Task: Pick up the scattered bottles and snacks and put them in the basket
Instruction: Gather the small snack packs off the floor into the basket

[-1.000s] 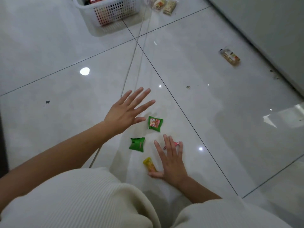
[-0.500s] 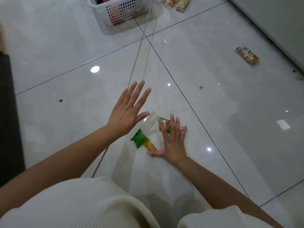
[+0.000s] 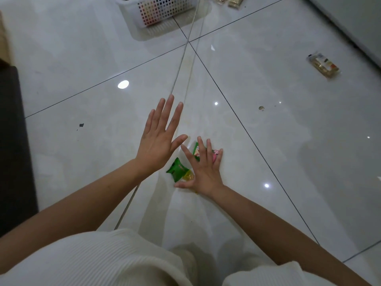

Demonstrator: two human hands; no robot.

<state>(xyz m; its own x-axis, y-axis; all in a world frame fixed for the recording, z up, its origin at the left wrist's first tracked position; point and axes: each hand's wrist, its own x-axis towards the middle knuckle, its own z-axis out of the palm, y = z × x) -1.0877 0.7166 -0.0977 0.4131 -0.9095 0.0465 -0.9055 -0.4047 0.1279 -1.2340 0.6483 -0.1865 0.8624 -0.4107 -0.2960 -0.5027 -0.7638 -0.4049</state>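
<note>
Head view: the person crouches over a glossy tiled floor [image 3: 288, 141], with both bare arms reaching forward from pale ribbed clothing [image 3: 92, 261] at the bottom edge.

The left hand [image 3: 158, 141] is held above the floor, palm down. Its fingers [image 3: 168, 112] are straight and close together, the thumb is out to the side, and it has hold of nothing.

The right hand [image 3: 203, 170] lies low, just beside the left hand. Its fingers [image 3: 208, 149] are spread and straight, laid flat over a small cluster of snacks; it grips nothing.

Under those fingers are a green packet with a red and white print [image 3: 196, 152] and a small pink snack [image 3: 215, 155] that peeks out between the last two fingers. Against the thumb side of the right hand sits a plain green packet [image 3: 176, 170], and a yellow snack [image 3: 188, 176] touches it, tucked between the packet and the thumb.

The white basket [image 3: 156, 11] stands on the floor at the top edge, well apart from the hands; coloured things show through its mesh wall.

Two pale wrapped snacks [image 3: 235, 1] lie just to the right of the basket, cut off by the frame. Another clear-wrapped snack [image 3: 323, 65] lies alone far to the right, near the wall.

A dark piece of furniture [image 3: 12, 151] fills the left edge.
</note>
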